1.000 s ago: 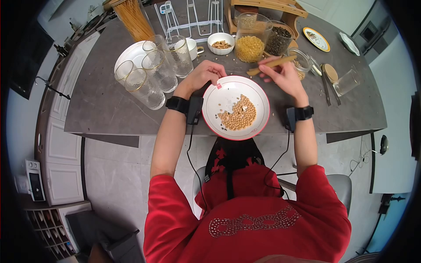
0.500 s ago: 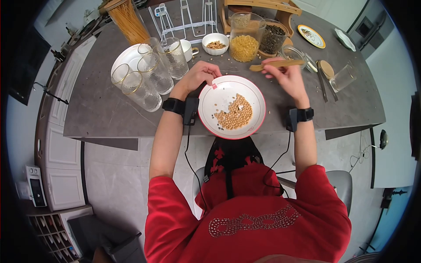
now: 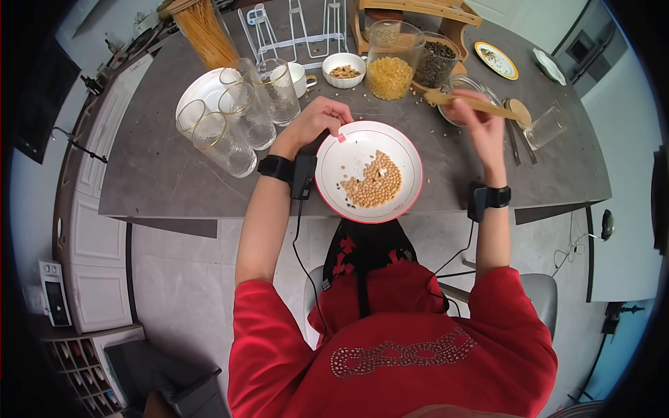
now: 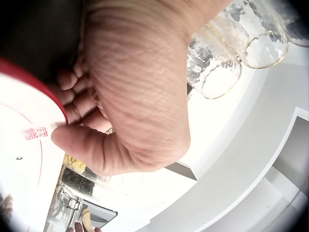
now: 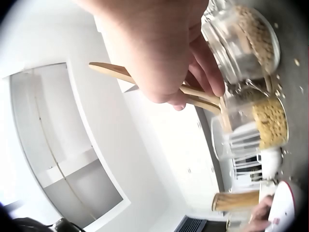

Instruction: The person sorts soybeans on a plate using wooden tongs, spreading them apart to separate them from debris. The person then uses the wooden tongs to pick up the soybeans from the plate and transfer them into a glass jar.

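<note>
My left hand [image 3: 318, 125] holds the far left rim of a white plate [image 3: 334, 164] with a red edge. In the left wrist view the thumb [image 4: 79, 145] lies on the rim by a red stamp, the other fingers beyond it. Soybeans [image 3: 376, 184] lie in the plate, with a few dark seeds at their left. Wooden tongs [image 3: 505, 111] are gripped in my right hand [image 3: 486, 132], their tip by the mouth of a glass clip-top jar [image 3: 453, 115]. Tan grains or beans [image 5: 256, 36] show inside that jar in the right wrist view.
Several gold-rimmed glasses [image 3: 237, 115] stand left of the left hand. Behind the plate are a white bowl of nuts [image 3: 343, 68], a container of yellow pasta [image 3: 389, 76] and a dark-filled container [image 3: 435, 63]. A tumbler [image 3: 547, 127] lies at the right beside dark tongs [image 3: 514, 143].
My right hand has moved right with the wooden tongs, from left of the clip-top jar to over it, and the tongs now slant down to the right. The left hand stays on the plate.
</note>
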A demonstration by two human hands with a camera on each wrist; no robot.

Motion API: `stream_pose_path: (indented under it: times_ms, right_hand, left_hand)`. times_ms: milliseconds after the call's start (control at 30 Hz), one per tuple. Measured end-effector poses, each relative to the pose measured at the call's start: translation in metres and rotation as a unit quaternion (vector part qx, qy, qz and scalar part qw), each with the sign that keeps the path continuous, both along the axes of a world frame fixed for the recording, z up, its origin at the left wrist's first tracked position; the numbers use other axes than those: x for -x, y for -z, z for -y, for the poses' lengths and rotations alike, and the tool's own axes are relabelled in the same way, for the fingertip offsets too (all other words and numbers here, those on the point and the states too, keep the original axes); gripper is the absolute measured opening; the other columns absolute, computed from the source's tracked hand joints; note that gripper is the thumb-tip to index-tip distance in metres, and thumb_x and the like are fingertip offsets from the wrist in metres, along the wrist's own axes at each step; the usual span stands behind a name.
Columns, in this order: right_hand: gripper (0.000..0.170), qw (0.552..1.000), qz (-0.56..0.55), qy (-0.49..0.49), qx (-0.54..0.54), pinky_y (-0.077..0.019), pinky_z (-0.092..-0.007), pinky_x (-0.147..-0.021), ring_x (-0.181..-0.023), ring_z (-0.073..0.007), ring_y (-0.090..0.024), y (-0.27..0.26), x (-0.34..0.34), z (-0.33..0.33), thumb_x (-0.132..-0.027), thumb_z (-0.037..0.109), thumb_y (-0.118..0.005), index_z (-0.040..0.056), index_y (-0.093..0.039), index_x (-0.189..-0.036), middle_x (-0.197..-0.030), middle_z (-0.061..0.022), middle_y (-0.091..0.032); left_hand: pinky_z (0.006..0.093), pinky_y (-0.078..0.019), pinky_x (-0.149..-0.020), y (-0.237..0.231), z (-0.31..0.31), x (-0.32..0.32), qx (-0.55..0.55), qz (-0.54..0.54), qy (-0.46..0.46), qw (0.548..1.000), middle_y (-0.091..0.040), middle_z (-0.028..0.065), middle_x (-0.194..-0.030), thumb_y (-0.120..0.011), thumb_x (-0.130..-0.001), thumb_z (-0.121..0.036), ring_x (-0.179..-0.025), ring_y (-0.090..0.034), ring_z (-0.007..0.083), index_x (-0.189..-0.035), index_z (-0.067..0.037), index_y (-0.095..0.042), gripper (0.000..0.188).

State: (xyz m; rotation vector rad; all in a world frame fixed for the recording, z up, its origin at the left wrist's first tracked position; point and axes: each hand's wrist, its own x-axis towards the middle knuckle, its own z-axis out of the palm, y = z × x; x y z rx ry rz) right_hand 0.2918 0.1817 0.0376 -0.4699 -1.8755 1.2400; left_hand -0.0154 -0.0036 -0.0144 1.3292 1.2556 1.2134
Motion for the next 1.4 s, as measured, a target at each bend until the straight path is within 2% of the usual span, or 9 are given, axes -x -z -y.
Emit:
stream_pose_path:
  times_ms: [167, 433, 667, 767, 900, 967, 1100, 1200, 1400]
  right_hand:
    - [0.024, 0.993, 0.089, -0.001, -0.076, -0.0538, -0.0242, -0.075, -0.093, -0.0086, -0.068, 0.016, 0.012, 0.006, -0.097, 0.016, -0.075, 0.0045, -0.074, -0.118, -0.106, -0.0011, -0.074]
    - [0.023, 0.987, 0.049, 0.095, -0.118, -0.0552, -0.0295, -0.088, -0.101, -0.0161, -0.071, 0.021, 0.017, -0.008, -0.095, 0.016, -0.077, 0.0014, -0.076, -0.112, -0.120, -0.0112, -0.074]
    - [0.027, 0.967, 0.114, 0.154, -0.166, -0.0569, -0.0308, -0.077, -0.086, -0.0188, -0.076, 0.023, 0.020, -0.008, -0.092, 0.022, -0.080, 0.0029, -0.077, -0.111, -0.094, -0.0107, -0.079]
    - [0.028, 0.961, 0.143, 0.162, -0.171, -0.0548, -0.0279, -0.073, -0.079, -0.0119, -0.072, 0.027, 0.021, -0.011, -0.094, 0.022, -0.078, 0.0029, -0.076, -0.115, -0.091, -0.0078, -0.078]
    - [0.027, 0.960, 0.120, 0.152, -0.204, -0.0550, -0.0284, -0.071, -0.076, -0.0118, -0.071, 0.034, 0.023, -0.017, -0.094, 0.022, -0.078, 0.0024, -0.077, -0.113, -0.089, -0.0082, -0.078]
    - [0.023, 0.957, 0.166, 0.165, -0.170, -0.0571, -0.0323, -0.076, -0.084, -0.0212, -0.077, 0.027, 0.023, -0.014, -0.092, 0.020, -0.078, 0.0034, -0.078, -0.108, -0.090, -0.0111, -0.079]
    - [0.023, 0.959, 0.169, 0.169, -0.152, -0.0572, -0.0323, -0.075, -0.082, -0.0196, -0.077, 0.029, 0.021, -0.021, -0.093, 0.019, -0.077, 0.0027, -0.077, -0.108, -0.089, -0.0116, -0.079]
    - [0.022, 0.971, 0.154, 0.156, -0.097, -0.0576, -0.0314, -0.075, -0.082, -0.0156, -0.076, 0.021, 0.014, -0.014, -0.094, 0.019, -0.077, 0.0023, -0.078, -0.109, -0.089, -0.0105, -0.078]
    - [0.028, 0.970, -0.105, 0.205, -0.072, -0.0590, -0.0284, -0.079, -0.091, -0.0139, -0.071, -0.016, -0.010, -0.038, -0.098, 0.018, -0.074, -0.0054, -0.073, -0.114, -0.101, -0.0090, -0.075]
  left_hand:
    - [0.0237, -0.0483, -0.066, -0.001, 0.001, -0.001, -0.004, 0.004, -0.002, 1.000, -0.071, 0.0081, -0.078, -0.060, -0.061, -0.005, -0.070, -0.064, 0.0119, -0.086, 0.008, -0.070, 0.030]
    - [0.0247, -0.0480, -0.066, -0.001, 0.002, -0.001, -0.001, -0.007, -0.006, 1.000, -0.071, 0.0079, -0.077, -0.060, -0.062, -0.005, -0.071, -0.064, 0.0120, -0.085, 0.008, -0.070, 0.029]
    - [0.0234, -0.0472, -0.065, -0.001, 0.001, -0.002, -0.005, 0.001, -0.004, 1.000, -0.071, 0.0081, -0.077, -0.060, -0.063, -0.005, -0.070, -0.064, 0.0117, -0.086, 0.008, -0.070, 0.029]
    - [0.0233, -0.0474, -0.065, 0.001, 0.001, 0.000, -0.002, -0.001, 0.000, 1.000, -0.071, 0.0083, -0.078, -0.060, -0.063, -0.005, -0.071, -0.064, 0.0120, -0.086, 0.008, -0.070, 0.028]
    - [0.0232, -0.0477, -0.066, -0.001, 0.001, -0.001, -0.003, 0.003, -0.001, 1.000, -0.071, 0.0086, -0.078, -0.060, -0.062, -0.005, -0.071, -0.064, 0.0120, -0.086, 0.008, -0.070, 0.028]
    - [0.0232, -0.0477, -0.066, -0.004, 0.003, -0.003, -0.001, 0.003, 0.000, 1.000, -0.071, 0.0084, -0.077, -0.061, -0.062, -0.005, -0.071, -0.064, 0.0119, -0.086, 0.008, -0.070, 0.028]
    - [0.0233, -0.0477, -0.066, -0.003, 0.001, -0.002, -0.006, -0.007, -0.003, 1.000, -0.071, 0.0075, -0.077, -0.061, -0.061, -0.005, -0.070, -0.064, 0.0117, -0.085, 0.007, -0.070, 0.028]
    - [0.0225, -0.0474, -0.064, -0.002, 0.001, -0.003, -0.003, -0.009, -0.009, 1.000, -0.070, 0.0068, -0.076, -0.061, -0.059, -0.008, -0.069, -0.064, 0.0111, -0.086, 0.007, -0.069, 0.032]
    - [0.0235, -0.0475, -0.066, -0.001, 0.001, -0.001, -0.001, 0.001, -0.005, 1.000, -0.071, 0.0075, -0.077, -0.061, -0.061, -0.005, -0.070, -0.064, 0.0115, -0.085, 0.007, -0.071, 0.028]
